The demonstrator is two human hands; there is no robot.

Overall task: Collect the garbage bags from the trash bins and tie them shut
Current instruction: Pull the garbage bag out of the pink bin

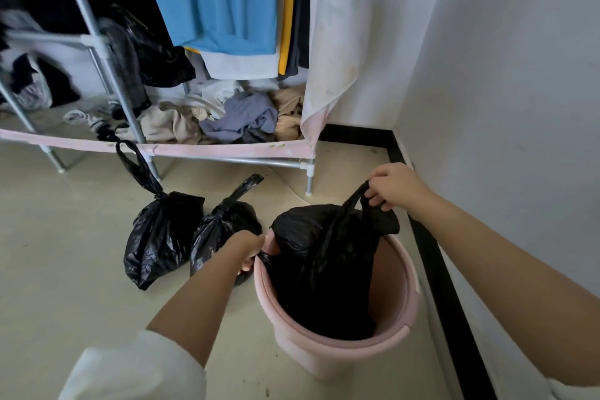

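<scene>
A pink trash bin [397,308] stands on the floor by the wall, lined with a black garbage bag [324,256]. My right hand [394,187] grips one of the bag's handles and holds it up above the bin's far rim. My left hand [248,245] pinches the bag's edge at the bin's left rim. Two tied black garbage bags lie on the floor left of the bin: a bigger one [160,237] and a smaller one [224,224] partly hidden behind my left forearm.
A fabric wardrobe on a metal frame [227,161] stands behind, with hanging clothes and a heap of garments [240,117] on its bottom shelf. A white wall [519,107] with black skirting [444,269] runs close along the bin's right.
</scene>
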